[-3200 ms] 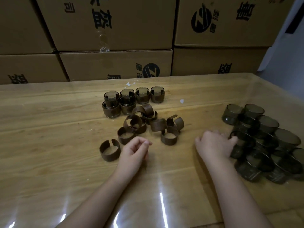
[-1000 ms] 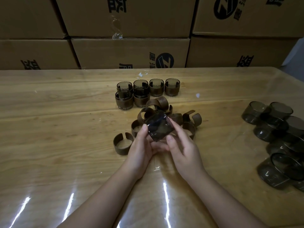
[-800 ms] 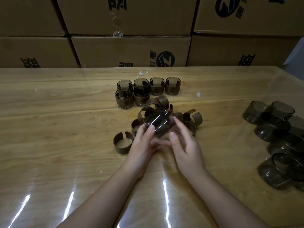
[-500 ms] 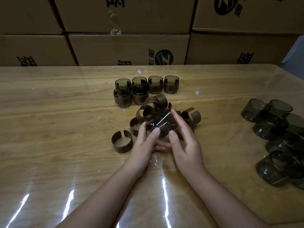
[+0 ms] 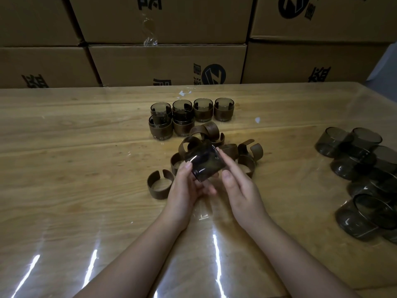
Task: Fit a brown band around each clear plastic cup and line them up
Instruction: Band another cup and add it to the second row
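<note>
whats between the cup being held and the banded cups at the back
In the head view, loose brown bands lie piled between the held cup and the banded cups; nothing else shows in that stretch.

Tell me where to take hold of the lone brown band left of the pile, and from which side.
Pinch the lone band on its closed near wall, coming from above: it rests on one edge, opening upward, its gap facing away, so a finger fits inside and the thumb outside. Probably steadier than the split ends.
</note>
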